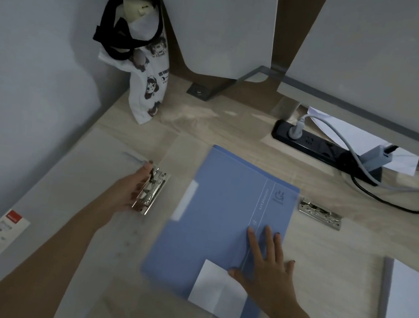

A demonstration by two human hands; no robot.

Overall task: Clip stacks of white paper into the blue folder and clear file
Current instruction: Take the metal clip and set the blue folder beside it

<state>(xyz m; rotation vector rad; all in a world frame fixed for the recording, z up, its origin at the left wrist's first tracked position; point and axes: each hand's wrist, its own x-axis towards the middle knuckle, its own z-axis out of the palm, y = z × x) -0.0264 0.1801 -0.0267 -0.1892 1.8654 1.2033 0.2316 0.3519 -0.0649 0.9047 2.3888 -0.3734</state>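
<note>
The blue folder (219, 214) lies shut in the middle of the desk, with a white label near its front edge. My right hand (265, 269) presses flat on it, fingers spread. A clear file (85, 195) lies open to the left, nearly see-through, with a metal clip (151, 191) on it. My left hand (134, 188) grips that clip from its left side. A second metal clip (320, 213) sits on the desk right of the folder. A stack of white paper (409, 316) lies at the right edge.
A printed tote bag (145, 69) leans in the back left corner. A black power strip (323, 148) with cables runs along the back right. A red-and-white label (1, 234) sits at the clear file's left edge. A wall closes off the left.
</note>
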